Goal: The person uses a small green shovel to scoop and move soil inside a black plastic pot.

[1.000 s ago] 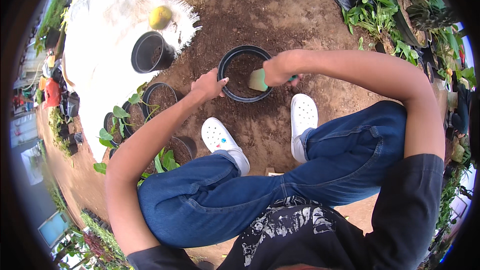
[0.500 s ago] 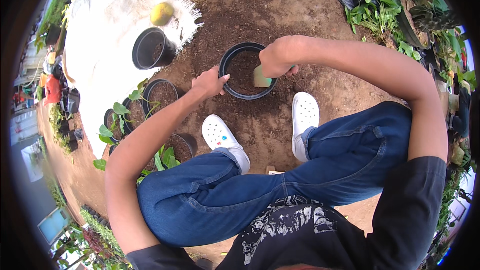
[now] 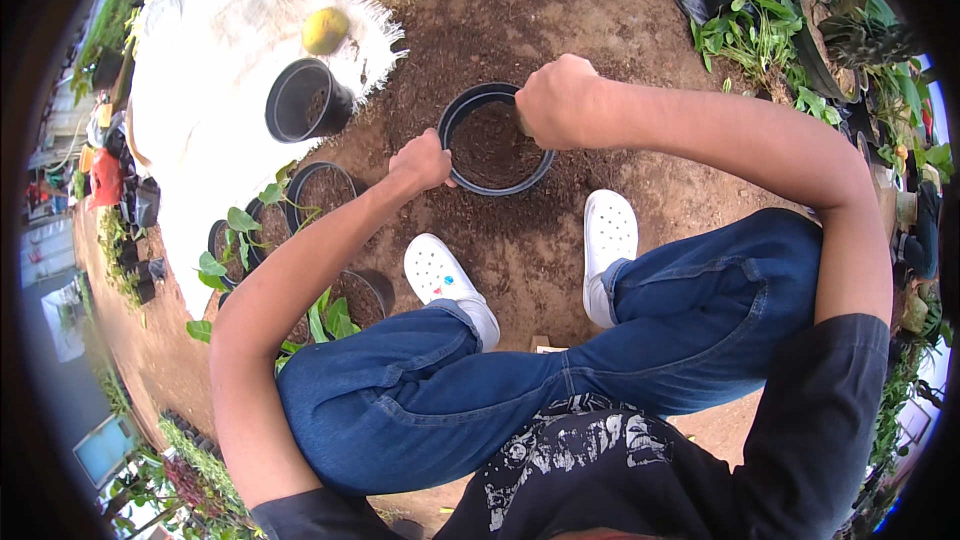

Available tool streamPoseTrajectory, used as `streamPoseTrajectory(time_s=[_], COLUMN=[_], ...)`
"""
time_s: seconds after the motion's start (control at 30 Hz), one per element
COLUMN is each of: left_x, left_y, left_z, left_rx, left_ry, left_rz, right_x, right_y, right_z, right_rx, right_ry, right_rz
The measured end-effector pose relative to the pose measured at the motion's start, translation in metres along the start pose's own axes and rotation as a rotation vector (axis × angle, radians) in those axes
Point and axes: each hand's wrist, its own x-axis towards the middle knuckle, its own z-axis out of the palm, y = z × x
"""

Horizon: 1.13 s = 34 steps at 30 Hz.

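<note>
A round black plant pot [image 3: 497,185] with dark soil [image 3: 492,146] in it stands on the ground in front of me. My left hand [image 3: 423,159] is closed on its left rim, the fingertips partly hidden. Over the right rim, my right hand [image 3: 562,105] is curled into a fist. The pale and green trowel it gripped half a second ago is almost wholly hidden behind the hand now.
To the left, an empty-looking black pot [image 3: 309,100] and a yellow-green round fruit [image 3: 325,31] rest on a white sheet [image 3: 215,50]. Soil-filled pots [image 3: 325,190] with leafy plants stand nearer my left leg. White clogs [image 3: 612,240] flank the bare earth; greenery [image 3: 755,35] lines the right.
My right hand has risen slightly and turned at the right rim, taking the trowel blade out of sight. More soil inside the pot shows. The left hand keeps its place on the rim.
</note>
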Motion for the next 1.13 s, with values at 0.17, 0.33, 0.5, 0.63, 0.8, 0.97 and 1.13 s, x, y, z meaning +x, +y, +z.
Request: streamPoseTrajectory(time_s=[0.17,0.33,0.5,0.63,0.8,0.97,1.13], left_x=[-0.006,-0.014,-0.016,-0.017,-0.024,-0.025,-0.024], left_y=[0.006,0.011,0.009,0.012,0.013,0.012,0.014], left_z=[-0.005,-0.010,-0.009,-0.008,-0.010,-0.008,-0.010], left_rx=[0.072,0.113,0.127,0.142,0.165,0.189,0.173], left_ry=[0.048,0.047,0.041,0.032,0.063,0.051,0.028], left_rz=[-0.049,-0.015,-0.041,-0.031,-0.036,-0.050,-0.054], right_x=[0.002,0.001,0.007,0.007,0.005,0.011,0.012], right_y=[-0.012,0.002,-0.006,-0.011,-0.004,-0.013,-0.006], right_z=[0.023,-0.008,0.016,0.032,0.022,0.047,0.031], right_rx=[0.191,-0.053,0.067,-0.044,-0.145,-0.100,-0.136], right_ry=[-0.053,0.016,0.375,0.132,0.391,0.418,0.441], right_rz=[-0.008,0.057,-0.112,-0.090,-0.152,-0.238,-0.108])
